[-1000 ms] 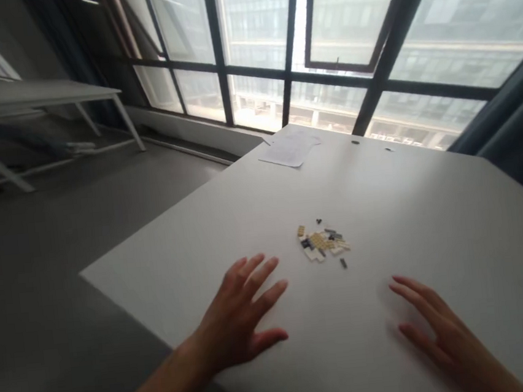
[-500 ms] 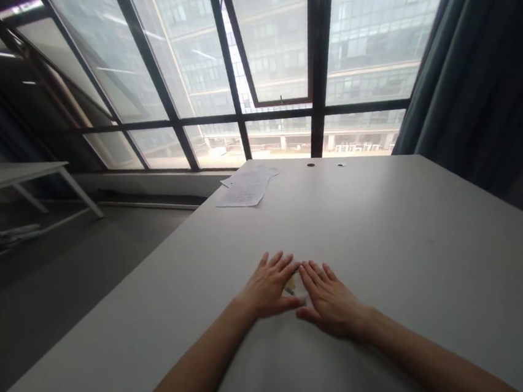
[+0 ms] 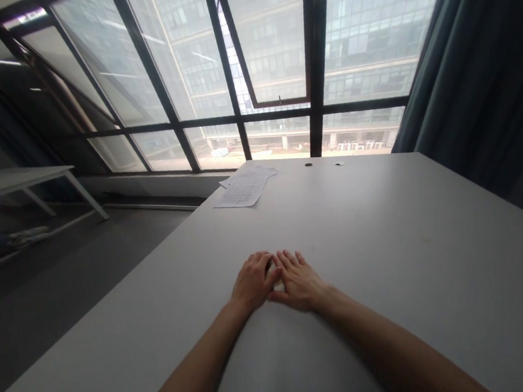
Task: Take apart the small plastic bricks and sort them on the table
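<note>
Left, a grey floor (image 3: 122, 246); printed white paper sheets (image 3: 241, 190) near the far edge of the white desk (image 3: 385, 227); a curled left hand (image 3: 250, 280), its grip unclear; small off-white pieces (image 3: 279, 285) between, gathering apparently well along, any remainder hidden; a right hand (image 3: 297, 282) laid flat, fingers slightly apart; a dark blue curtain (image 3: 445, 86)

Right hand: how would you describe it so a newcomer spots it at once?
Find the white table in front of the windows. On it, the right hand, its forearm running to the lower right, sits close beside the left hand. Its fingers look straighter; the left's curl more.
</note>
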Available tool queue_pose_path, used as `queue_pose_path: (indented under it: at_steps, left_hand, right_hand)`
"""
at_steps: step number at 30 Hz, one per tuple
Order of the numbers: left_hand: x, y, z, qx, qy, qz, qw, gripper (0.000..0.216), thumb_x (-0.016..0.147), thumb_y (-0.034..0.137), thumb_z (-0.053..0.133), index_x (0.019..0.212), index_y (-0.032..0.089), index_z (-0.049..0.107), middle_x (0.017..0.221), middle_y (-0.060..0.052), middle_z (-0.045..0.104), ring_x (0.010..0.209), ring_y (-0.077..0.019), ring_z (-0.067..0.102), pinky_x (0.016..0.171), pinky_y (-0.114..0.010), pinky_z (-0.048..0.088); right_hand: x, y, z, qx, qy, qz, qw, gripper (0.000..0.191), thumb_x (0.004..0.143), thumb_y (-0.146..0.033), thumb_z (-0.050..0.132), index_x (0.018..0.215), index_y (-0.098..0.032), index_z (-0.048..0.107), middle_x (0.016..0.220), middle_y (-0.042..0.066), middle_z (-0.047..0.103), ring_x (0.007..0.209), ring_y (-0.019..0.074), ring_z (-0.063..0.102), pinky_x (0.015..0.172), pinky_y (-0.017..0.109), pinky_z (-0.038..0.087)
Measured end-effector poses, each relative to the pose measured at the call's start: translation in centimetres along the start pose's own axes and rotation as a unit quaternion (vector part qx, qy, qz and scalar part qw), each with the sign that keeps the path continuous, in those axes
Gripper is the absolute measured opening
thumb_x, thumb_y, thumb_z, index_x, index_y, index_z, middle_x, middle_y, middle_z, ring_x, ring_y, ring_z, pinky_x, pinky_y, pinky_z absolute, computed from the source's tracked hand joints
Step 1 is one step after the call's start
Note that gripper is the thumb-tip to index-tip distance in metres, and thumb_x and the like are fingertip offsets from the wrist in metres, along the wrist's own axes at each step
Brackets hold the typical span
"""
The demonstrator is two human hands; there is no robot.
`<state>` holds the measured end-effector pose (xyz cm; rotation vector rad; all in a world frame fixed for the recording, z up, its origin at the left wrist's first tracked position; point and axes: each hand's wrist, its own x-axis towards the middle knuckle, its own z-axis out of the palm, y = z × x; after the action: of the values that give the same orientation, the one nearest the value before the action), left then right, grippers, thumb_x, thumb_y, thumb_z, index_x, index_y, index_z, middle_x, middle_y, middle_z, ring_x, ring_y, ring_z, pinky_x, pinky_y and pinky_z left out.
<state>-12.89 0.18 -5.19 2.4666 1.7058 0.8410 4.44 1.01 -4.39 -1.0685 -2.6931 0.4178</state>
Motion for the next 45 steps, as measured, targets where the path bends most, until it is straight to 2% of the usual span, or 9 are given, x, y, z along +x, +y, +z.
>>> queue_pose_path:
  at_steps: [6,12,18,23,27,31,34,41,45]
  left_hand:
    - [-0.6,-0.3,0.4,0.037,0.031,-0.052,0.997,0.038,0.087,0.047,0.053,0.116,0.022,0.058,0.129,-0.012,0.055,0.122,-0.0301,0.047,0.104,-0.048,0.037]
    - [-0.5,-0.2,0.6,0.041,-0.002,-0.062,0.997,0.046,0.089,0.048,0.049,0.123,0.018,0.054,0.129,-0.013,0.057,0.122,-0.0280,0.049,0.107,-0.046,0.035]
    - [-0.5,-0.1,0.5,0.033,-0.031,-0.045,0.998,0.046,0.088,0.046,0.051,0.124,0.017,0.054,0.128,-0.011,0.057,0.123,-0.0255,0.050,0.108,-0.043,0.035]
    - [-0.6,0.0,0.3,0.017,-0.043,-0.033,0.998,0.046,0.088,0.044,0.052,0.124,0.016,0.054,0.131,-0.012,0.055,0.125,-0.0262,0.048,0.108,-0.044,0.035]
    - [-0.7,0.1,0.2,0.003,-0.045,-0.017,0.999,0.046,0.088,0.043,0.052,0.126,0.017,0.052,0.132,-0.011,0.055,0.125,-0.0245,0.048,0.109,-0.041,0.036]
    - [-0.9,0.2,0.2,-0.009,-0.051,-0.001,0.999,0.049,0.085,0.044,0.057,0.127,0.018,0.053,0.135,-0.011,0.052,0.126,-0.0268,0.047,0.109,-0.045,0.034]
    - [-0.9,0.1,0.4,-0.023,-0.052,0.007,0.998,0.050,0.083,0.044,0.059,0.126,0.019,0.054,0.136,-0.011,0.052,0.127,-0.0276,0.046,0.110,-0.045,0.033]
    - [0.4,0.0,1.2,-0.091,-0.015,-0.006,0.996,0.040,0.082,0.046,0.059,0.114,0.020,0.062,0.127,-0.009,0.059,0.121,-0.0271,0.052,0.107,-0.045,0.036]
    - [0.2,-0.5,1.1,-0.158,0.068,-0.048,0.984,0.046,0.085,0.054,0.052,0.115,0.020,0.060,0.127,-0.010,0.059,0.122,-0.0260,0.051,0.108,-0.045,0.036]
  right_hand:
    - [-2.5,0.6,0.3,-0.002,0.013,0.022,1.000,0.097,0.084,-0.072,0.036,0.149,-0.002,0.017,0.155,0.019,0.016,0.144,0.0312,0.011,0.116,0.046,0.008]
    - [-3.8,0.6,1.0,-0.023,0.008,0.102,0.994,0.090,0.088,-0.066,0.033,0.147,0.001,0.021,0.155,0.022,0.015,0.144,0.0327,0.009,0.116,0.049,0.006]
    - [-2.4,0.9,1.1,-0.024,-0.001,0.094,0.995,0.073,0.095,-0.054,0.027,0.148,-0.004,0.023,0.155,0.018,0.017,0.144,0.0314,0.011,0.114,0.053,0.007]
    - [-1.8,1.0,0.7,-0.023,-0.006,0.082,0.996,0.072,0.095,-0.054,0.028,0.148,-0.007,0.025,0.155,0.015,0.018,0.144,0.0305,0.012,0.115,0.053,0.008]
    - [-3.9,0.7,0.3,-0.029,0.023,0.086,0.996,0.073,0.092,-0.053,0.039,0.146,-0.005,0.029,0.154,0.018,0.022,0.143,0.0295,0.017,0.115,0.048,0.012]
    - [-6.6,-0.2,0.3,-0.049,0.058,0.070,0.995,0.057,0.093,-0.042,0.043,0.139,-0.008,0.043,0.149,0.016,0.036,0.140,0.0278,0.026,0.115,0.046,0.014]
    - [-6.8,-1.0,0.5,-0.046,0.056,0.052,0.996,0.056,0.093,-0.040,0.043,0.139,-0.009,0.043,0.146,0.015,0.041,0.138,0.0281,0.030,0.115,0.047,0.015]
    - [-4.5,-0.9,0.2,-0.021,0.055,0.083,0.995,0.059,0.092,-0.041,0.046,0.140,-0.008,0.040,0.148,0.017,0.036,0.138,0.0301,0.029,0.114,0.051,0.016]
    - [-7.4,1.4,-0.7,0.082,0.107,0.105,0.985,0.057,0.090,-0.042,0.050,0.138,-0.011,0.045,0.147,0.016,0.040,0.138,0.0280,0.031,0.115,0.048,0.018]
